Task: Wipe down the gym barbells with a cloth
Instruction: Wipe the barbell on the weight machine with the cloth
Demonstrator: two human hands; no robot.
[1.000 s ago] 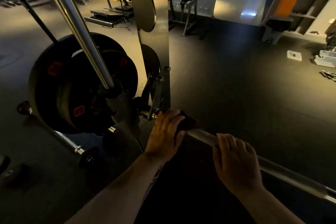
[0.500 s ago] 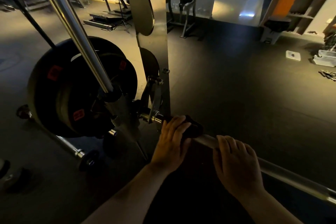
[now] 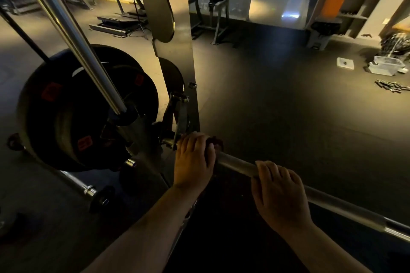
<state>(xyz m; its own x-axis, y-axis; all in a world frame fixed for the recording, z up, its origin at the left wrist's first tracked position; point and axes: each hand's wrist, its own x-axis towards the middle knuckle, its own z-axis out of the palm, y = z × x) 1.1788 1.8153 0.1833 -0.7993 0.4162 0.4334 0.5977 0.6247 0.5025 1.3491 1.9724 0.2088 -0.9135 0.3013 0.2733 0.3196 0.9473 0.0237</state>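
On the far left, in deep shadow, black weight plates (image 3: 73,115) hang on the machine. I count two discs for sure and three red labels; more I cannot separate in this light. One slanted chrome rod (image 3: 73,35) crosses in front of them, cut off by the top edge. Below, one thin lower bar (image 3: 88,190) with a collar points toward me.

Next comes the steel upright (image 3: 177,62), whose top also leaves the frame. Just beside its lower part my left hand (image 3: 193,159) sits on the barbell (image 3: 237,165), fingers curled over it and around the dark cloth (image 3: 214,143). Only a small fold of cloth shows past the fingertips; the rest is hidden under the palm.

The barbell runs from the upright down to the right, and the right edge cuts it off. My right hand (image 3: 279,195) grips the bare bar, four fingers wrapped over the top; the thumb I cannot see. Between the two hands a short shiny piece of bar is uncovered.

Far right on the floor lie one white lid (image 3: 345,63) and one clear tub (image 3: 387,66), near each other.
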